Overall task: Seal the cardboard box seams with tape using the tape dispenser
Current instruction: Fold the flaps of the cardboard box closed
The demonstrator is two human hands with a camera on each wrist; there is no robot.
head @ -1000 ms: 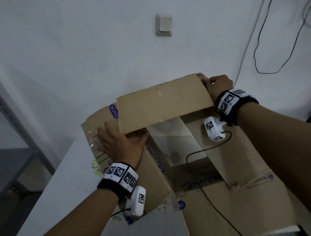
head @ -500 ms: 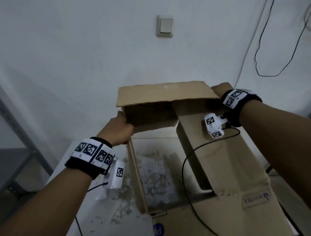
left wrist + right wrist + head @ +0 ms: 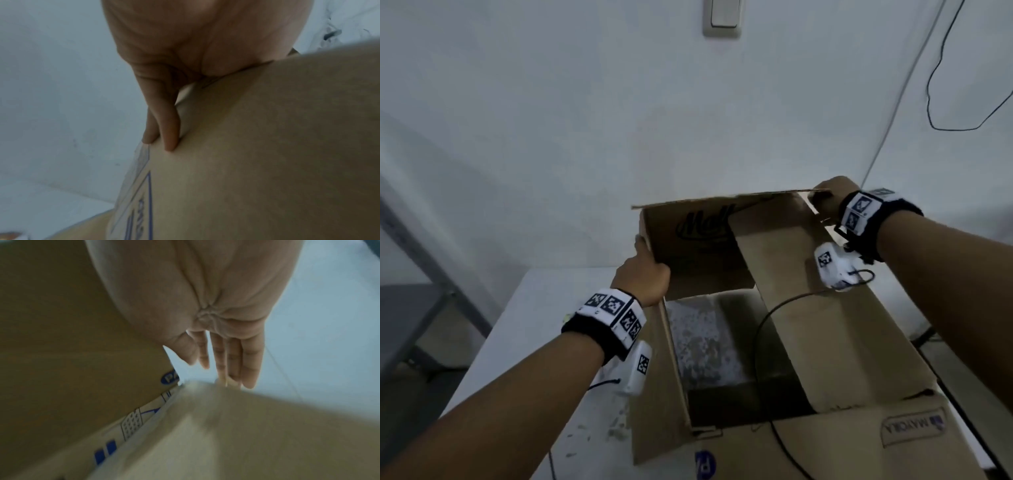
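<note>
The far flap of the brown cardboard box, upright before, now lies level; the left hand grips its corner.

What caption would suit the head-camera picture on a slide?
Left hand grips and right hand touches the far end of an open cardboard box on a white table.
</note>
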